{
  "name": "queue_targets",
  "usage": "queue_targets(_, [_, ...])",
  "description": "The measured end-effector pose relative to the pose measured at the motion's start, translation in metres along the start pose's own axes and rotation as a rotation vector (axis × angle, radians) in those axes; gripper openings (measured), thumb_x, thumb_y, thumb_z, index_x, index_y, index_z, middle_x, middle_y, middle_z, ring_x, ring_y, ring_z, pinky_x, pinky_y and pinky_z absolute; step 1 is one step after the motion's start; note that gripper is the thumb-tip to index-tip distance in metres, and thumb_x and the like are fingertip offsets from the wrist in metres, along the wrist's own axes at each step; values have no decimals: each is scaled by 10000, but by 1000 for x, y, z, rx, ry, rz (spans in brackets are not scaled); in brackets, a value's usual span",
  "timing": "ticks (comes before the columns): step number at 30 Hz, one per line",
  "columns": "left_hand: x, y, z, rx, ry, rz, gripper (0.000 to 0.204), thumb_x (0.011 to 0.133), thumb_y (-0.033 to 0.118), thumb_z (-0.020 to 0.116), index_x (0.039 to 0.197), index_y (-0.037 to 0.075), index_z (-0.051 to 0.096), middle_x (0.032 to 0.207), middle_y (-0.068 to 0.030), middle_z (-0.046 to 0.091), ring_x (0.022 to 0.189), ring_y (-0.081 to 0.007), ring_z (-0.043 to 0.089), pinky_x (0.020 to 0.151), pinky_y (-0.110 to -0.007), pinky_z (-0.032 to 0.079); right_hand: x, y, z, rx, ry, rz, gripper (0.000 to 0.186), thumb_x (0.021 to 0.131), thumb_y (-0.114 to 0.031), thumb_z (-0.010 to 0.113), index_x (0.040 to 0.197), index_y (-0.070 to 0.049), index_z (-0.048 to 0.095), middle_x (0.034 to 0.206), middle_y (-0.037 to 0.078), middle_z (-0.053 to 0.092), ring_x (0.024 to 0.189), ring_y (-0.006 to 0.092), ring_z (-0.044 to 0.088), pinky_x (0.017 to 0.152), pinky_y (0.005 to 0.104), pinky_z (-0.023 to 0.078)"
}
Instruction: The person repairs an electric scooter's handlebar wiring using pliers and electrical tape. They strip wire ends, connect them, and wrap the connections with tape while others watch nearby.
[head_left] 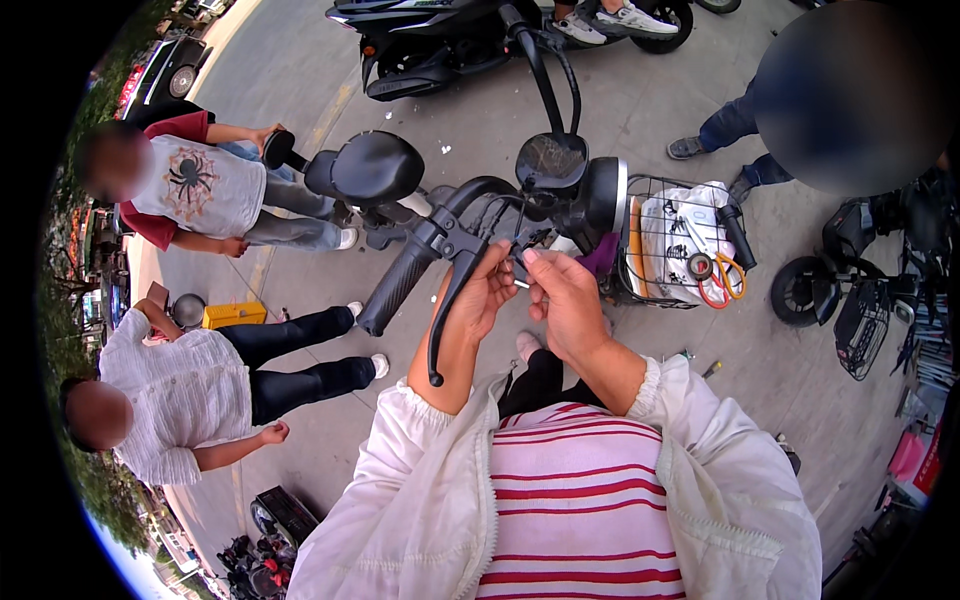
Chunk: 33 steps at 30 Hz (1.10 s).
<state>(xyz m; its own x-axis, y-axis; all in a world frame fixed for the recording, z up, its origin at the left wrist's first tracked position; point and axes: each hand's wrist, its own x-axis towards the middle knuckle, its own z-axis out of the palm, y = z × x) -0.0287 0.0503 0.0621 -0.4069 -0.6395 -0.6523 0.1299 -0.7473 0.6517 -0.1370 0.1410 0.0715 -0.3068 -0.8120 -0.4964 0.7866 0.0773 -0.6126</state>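
Note:
Both of my hands meet beside the handlebar of an electric bike or scooter. My left hand (482, 290) is behind the black brake lever (452, 300), its thumb and fingers pinched together. Close on its right, my right hand (568, 300) pinches too. Between the fingertips are a thin dark part and a small white piece (521, 284), too small to name. The ribbed black grip (402, 288) points toward the lower left. Dark cables run from the bar toward the round display (553, 162) and the headlamp (604, 195).
Right of the headlamp, a black wire basket (640, 278) holds a white bag, a tape roll (699, 266) and orange-handled scissors (736, 275). Two people (205, 190) stand at the left, another person (735, 120) at the right. A black scooter (440, 50) is parked ahead.

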Motion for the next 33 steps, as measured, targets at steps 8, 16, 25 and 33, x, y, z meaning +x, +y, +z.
queue_targets(8, [-2, -3, 7, -126, -4, 49, 126, 844, 134, 707, 782, 76, 614, 682, -2, 579, 611, -111, 556, 624, -271, 500, 2, 3, -5, -274, -63, -193, 116, 916, -145, 650, 959, -37, 650, 763, -56, 565, 627, 15, 435, 526, 183, 338])
queue_targets(16, [-5, -1, 2, -104, -87, 48, 94, 901, 182, 671, 858, 105, 641, 781, 11, 634, 737, -115, 624, 710, -277, 529, -4, -6, 0, -479, -40, -273, 171, 911, -136, 654, 979, 20, 674, 831, -14, 627, 719, 45, 525, 639, 202, 428])
queue_targets(25, [-2, -3, -6, -196, -192, 92, 104, 923, 131, 615, 959, 38, 643, 923, -67, 665, 845, -179, 654, 789, -322, 538, 9, -30, 24, -384, -148, -143, 176, 916, -106, 634, 989, 44, 692, 846, 38, 674, 754, 76, 581, 693, 219, 469])
queue_targets(33, [-1, -7, -11, -200, -240, 96, 91, 885, 102, 628, 940, 34, 653, 890, -65, 669, 802, -180, 648, 770, -333, 542, 10, -34, 20, -389, -158, -55, 282, 967, -201, 548, 924, 46, 679, 744, 15, 617, 679, 59, 534, 617, 213, 445])
